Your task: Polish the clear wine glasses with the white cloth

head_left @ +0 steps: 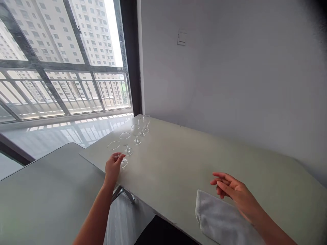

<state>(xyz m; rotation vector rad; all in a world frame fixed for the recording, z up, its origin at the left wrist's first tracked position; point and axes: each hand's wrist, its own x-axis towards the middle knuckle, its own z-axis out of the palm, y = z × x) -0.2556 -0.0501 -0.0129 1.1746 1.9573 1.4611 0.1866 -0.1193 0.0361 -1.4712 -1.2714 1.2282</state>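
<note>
At the table (pixel 178 163) edge, left hand (pixel 113 168) on an upright stemmed glass (pixel 124 163)

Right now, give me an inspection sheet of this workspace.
surface: pale grey-green table
job's things: five clear stemmed glasses in a row; grey folded towel at the table's near edge
clutter: nothing seen
grips: left hand curled around the stem of the nearest glass; right hand open, above the towel
cables: nothing seen
surroundings: barred window with high-rise buildings beyond; white wall with a switch plate; second grey table at lower left
</note>
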